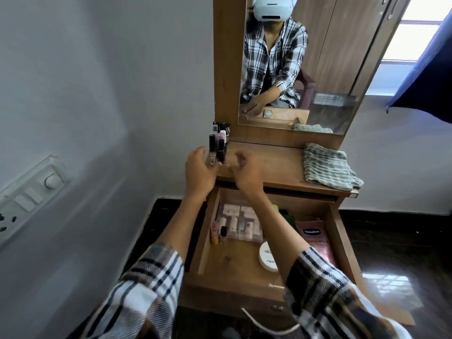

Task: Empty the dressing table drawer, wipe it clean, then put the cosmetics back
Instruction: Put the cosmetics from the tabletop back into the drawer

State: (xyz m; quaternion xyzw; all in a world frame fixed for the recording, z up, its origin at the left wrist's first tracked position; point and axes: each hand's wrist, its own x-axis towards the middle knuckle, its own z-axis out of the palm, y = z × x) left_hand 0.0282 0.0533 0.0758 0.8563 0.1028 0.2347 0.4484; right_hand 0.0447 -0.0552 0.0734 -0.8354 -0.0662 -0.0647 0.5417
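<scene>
Beside bottles (218,145) on tabletop: left hand (198,171), right hand (247,173) loose, empty; cloth (327,167) right.

Legible markings: "Vaseline" in white on a dark blue badge on the pink sachet (318,243) lying at the right side of the open drawer (342,243), with partly readable pale lettering beneath it; the round white jar lid (267,259) bears print too distorted to read.

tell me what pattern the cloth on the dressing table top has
The cloth is pale with dark green-grey stripes crossing into a check; the head view shows it.
</scene>
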